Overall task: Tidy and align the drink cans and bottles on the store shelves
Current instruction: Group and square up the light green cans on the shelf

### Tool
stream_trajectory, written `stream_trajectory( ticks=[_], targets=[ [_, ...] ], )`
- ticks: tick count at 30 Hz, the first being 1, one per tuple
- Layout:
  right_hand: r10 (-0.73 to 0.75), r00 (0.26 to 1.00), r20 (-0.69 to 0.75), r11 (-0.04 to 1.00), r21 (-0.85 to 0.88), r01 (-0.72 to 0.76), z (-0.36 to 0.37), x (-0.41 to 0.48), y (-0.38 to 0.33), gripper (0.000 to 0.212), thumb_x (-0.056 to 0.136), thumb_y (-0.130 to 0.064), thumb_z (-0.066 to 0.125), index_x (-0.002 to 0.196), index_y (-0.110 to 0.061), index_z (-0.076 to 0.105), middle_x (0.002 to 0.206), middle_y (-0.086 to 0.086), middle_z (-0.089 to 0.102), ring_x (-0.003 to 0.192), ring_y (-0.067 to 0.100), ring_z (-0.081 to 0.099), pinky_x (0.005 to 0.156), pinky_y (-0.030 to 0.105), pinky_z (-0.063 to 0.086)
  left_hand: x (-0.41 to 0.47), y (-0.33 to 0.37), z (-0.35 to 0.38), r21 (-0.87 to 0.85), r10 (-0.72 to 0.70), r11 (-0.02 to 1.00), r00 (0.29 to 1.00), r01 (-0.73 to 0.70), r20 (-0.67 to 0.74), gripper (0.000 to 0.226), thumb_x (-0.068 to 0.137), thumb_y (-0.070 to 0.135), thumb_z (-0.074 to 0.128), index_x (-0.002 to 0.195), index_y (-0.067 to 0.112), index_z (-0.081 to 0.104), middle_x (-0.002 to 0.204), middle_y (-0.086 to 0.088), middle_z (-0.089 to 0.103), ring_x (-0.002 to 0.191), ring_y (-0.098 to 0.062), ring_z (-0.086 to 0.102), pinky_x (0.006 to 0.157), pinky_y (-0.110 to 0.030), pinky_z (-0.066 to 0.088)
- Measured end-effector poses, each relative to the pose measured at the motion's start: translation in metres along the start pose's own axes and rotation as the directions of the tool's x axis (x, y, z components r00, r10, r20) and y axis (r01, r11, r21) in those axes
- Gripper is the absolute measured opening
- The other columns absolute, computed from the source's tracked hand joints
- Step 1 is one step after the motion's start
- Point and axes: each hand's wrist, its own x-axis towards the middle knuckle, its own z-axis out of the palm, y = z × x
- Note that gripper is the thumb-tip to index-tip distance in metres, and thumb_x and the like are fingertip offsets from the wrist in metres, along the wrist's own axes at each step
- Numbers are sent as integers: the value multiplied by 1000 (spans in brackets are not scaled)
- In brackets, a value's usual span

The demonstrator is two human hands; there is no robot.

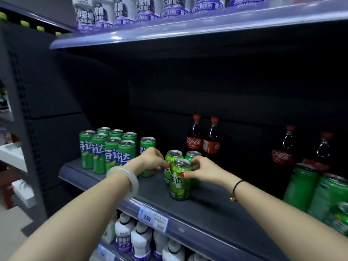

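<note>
A person is standing at the middle shelf [207, 213] of a store drinks bay, tidying green soda cans with both arms reaching in. The neat block of green cans [105, 153] is sitting at the shelf's left end, and the cola bottles [194, 137] are standing upright behind, towards the back wall. Between them three loose cans are bunching together near the shelf's middle.

The biggest risk appears to be a knock-on fall: the tall, narrow cans are crowding so closely that a sideways shove on one could tip its neighbours, or send one rolling into the bottles. The front can [179, 185] is standing nearest the shelf's lip, above the price tag [146, 216], so a pull towards the person could drag it over the edge. A smaller danger is the left forearm brushing the lone can [147, 144], which is standing apart just behind the wrist.

The right hand [205, 170] is pinching the front can near its rim, thumb [182, 174] pressing the near face and curled fingers wrapping the far side. The left hand [150, 159] is curling too, its fingertips reaching the rear-left can [173, 154]; whether it is actually gripping that can cannot be told. The rear-right can [193, 154] is standing just behind the right fingers.
</note>
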Motion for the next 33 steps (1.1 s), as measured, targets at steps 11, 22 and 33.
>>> stream_trajectory(
  ticks=[11,22,33],
  targets=[
    [73,990,120,984,150,-91,4,15,-1,32,73,-29,75,97,-34,54,102,-12,60,95,7,57,68,22,49,48,-8,10,-73,81,995,990,-73,115,67,76,12,75,135,9,43,113,-7,57,97,-19,58,72,-26,48],
    [114,993,-29,949,299,-100,15,-1,-1,24,76,-17,74,87,-33,61,97,-8,67,95,10,62,80,31,54,53,-27,11,-286,158,953,966,-95,206,48,79,9,73,123,14,52,94,-1,58,82,-14,59,63,-27,50],
    [215,963,-164,931,331,-152,5,-48,0,26,76,-13,74,93,-27,61,98,1,66,94,18,65,80,34,55,20,-15,-3,-276,252,945,927,-175,278,45,79,7,73,118,16,52,99,-2,56,89,-19,63,70,-35,57]
  ],
)
